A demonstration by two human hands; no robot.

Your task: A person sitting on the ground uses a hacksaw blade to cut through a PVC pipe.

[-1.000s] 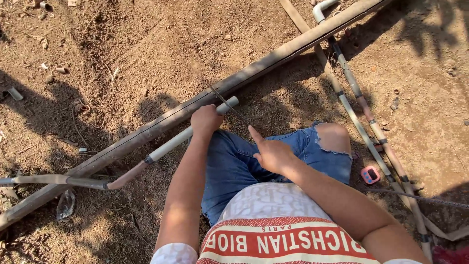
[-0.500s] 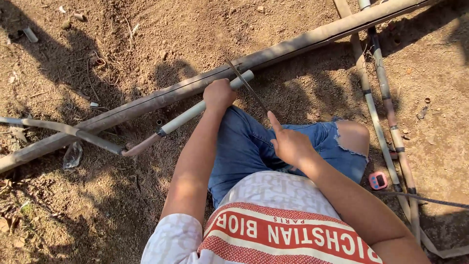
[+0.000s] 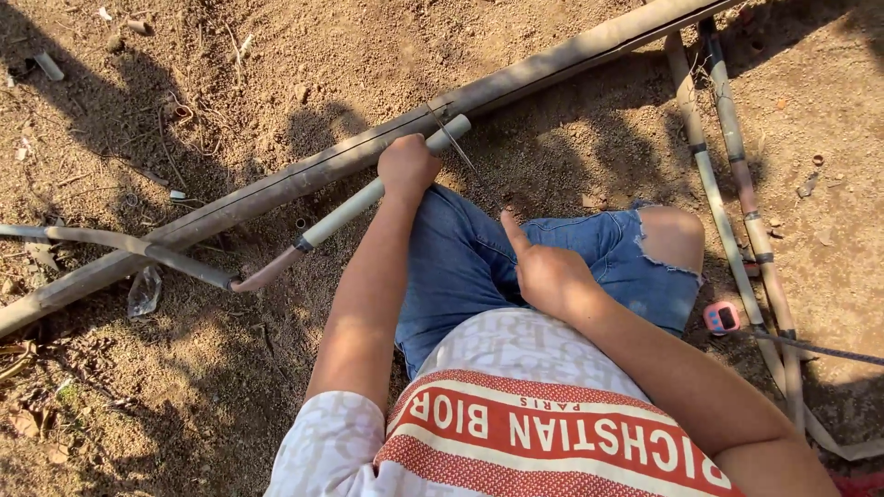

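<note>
I sit on bare soil in torn blue jeans. My left hand is closed around a pale grey plastic pipe that slants from lower left to upper right, close to its open end. My right hand grips a thin dark saw blade, index finger stretched along it. The blade lies across the pipe's end, just right of my left hand.
A long thick brown pipe runs diagonally behind the grey one. Two thin jointed pipes run down the right side. A small pink and orange device lies by my right knee. A dark hose joins the grey pipe at left.
The blade has slid forward and back across the pipe's end, and my right hand drew back toward my body. The view shifted slightly; my left hand kept its hold.
</note>
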